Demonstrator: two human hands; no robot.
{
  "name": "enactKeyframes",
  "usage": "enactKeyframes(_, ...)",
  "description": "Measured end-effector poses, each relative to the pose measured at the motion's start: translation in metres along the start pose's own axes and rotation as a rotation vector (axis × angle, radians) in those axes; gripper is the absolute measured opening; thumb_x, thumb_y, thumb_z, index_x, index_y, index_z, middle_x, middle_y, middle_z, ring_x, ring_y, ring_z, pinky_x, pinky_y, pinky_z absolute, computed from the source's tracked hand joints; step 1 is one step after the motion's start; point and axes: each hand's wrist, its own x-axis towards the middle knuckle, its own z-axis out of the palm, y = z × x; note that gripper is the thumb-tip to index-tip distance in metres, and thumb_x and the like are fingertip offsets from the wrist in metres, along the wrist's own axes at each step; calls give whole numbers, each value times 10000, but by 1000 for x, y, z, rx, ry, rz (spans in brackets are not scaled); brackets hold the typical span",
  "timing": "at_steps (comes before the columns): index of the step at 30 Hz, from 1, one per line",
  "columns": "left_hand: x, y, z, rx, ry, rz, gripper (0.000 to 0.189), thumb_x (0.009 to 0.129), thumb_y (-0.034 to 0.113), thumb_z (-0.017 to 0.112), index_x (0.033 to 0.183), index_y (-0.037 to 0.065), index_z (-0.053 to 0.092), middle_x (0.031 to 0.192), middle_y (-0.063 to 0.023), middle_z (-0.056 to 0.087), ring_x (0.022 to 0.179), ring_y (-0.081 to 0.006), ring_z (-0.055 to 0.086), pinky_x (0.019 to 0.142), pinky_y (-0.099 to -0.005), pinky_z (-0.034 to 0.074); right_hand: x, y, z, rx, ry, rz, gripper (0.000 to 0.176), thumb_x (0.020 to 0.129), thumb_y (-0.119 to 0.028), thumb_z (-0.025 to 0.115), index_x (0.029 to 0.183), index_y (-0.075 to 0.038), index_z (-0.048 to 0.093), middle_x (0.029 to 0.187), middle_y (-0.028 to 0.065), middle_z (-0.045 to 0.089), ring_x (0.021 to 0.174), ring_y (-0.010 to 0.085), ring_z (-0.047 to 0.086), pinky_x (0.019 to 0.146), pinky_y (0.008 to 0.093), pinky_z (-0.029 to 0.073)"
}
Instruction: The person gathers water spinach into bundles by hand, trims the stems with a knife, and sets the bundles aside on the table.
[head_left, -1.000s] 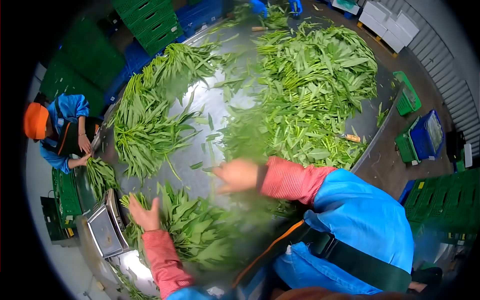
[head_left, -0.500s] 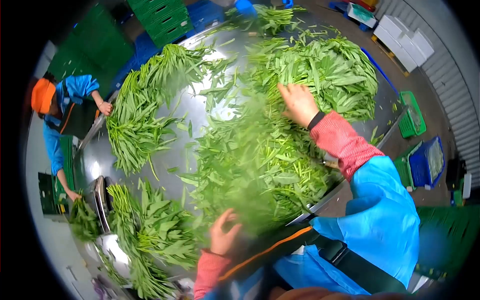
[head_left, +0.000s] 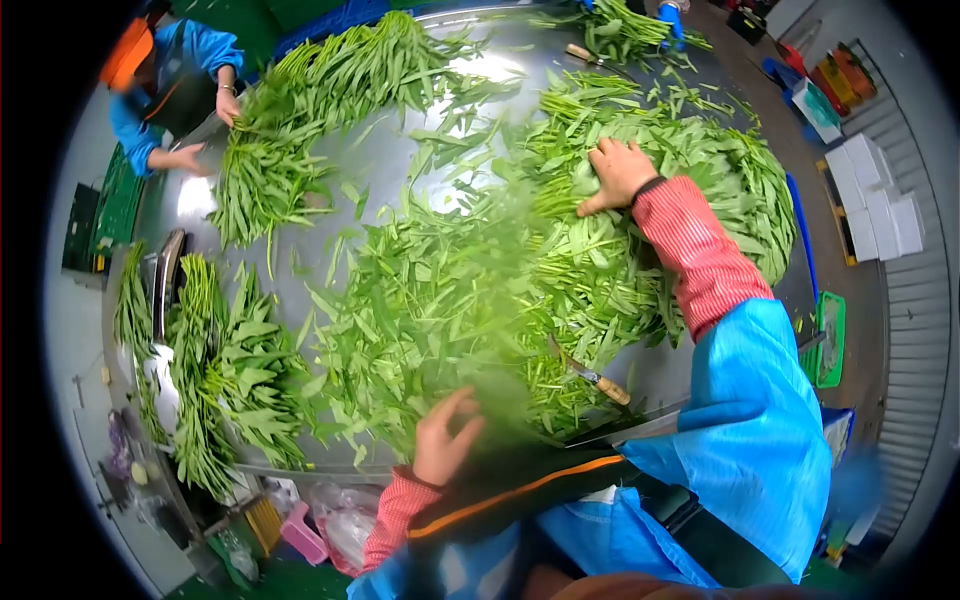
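Note:
Long-leaved greens that look like water spinach (head_left: 420, 270) lie in a loose heap across the metal table in front of me. My right hand (head_left: 620, 175) reaches over the far right pile, its fingers and thumb curved round a bunch of water spinach (head_left: 560, 200); the fingertips are partly hidden among leaves. At the near edge of the heap is my left hand (head_left: 445, 435), thumb and fingers apart, with nothing visible in it. A smear on the lens blurs the leaves beside it. Between my hands a wooden-handled knife (head_left: 605, 386) lies on the greens, its blade partly covered.
More bunches (head_left: 240, 360) lie at the left, near a raised metal fixture (head_left: 168, 285). Across the table a co-worker (head_left: 180, 85) handles greens; another's blue-gloved hand (head_left: 670, 20) shows at the top. A second knife (head_left: 590, 55) lies there. A green basket (head_left: 830, 340) stands right.
My view has turned, so the table appears shifted. My right hand has shifted slightly over the pile, and the near knife shows more fully. The co-worker's lower hand has left the greens by the fixture.

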Motion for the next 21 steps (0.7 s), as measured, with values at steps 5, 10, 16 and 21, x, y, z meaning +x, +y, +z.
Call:
enactKeyframes(5,10,5,10,87,-17,0,457,777,101,705,1215,86,577,960,-114,664,866,-261,655,767,-335,522,-44,-7,9,109,263,-130,696,592,-432,790,1087,-26,515,1020,151,536,1037,313,536,1008,489,370)
enactKeyframes(10,24,8,6,156,-52,73,502,786,127,705,1260,114,539,972,-128,649,875,-297,645,749,-353,524,-43,-7,-1,218,329,-155,800,590,-308,759,1254,2,440,949,179,546,941,339,549,859,409,453)
enactKeyframes(16,23,9,-4,125,-9,29,468,760,45,715,1205,59,571,932,-118,655,861,-258,651,746,-330,514,4,-6,-6,-140,92,7,672,600,-419,725,1150,-63,575,1102,152,545,1098,294,525,944,489,403)
enactKeyframes(21,21,2,-5,134,27,73,437,787,126,699,1202,100,564,917,-105,642,820,-281,643,702,-343,521,11,-2,6,-70,174,-109,519,601,-330,750,1040,-104,592,988,127,569,985,302,578,861,444,465)
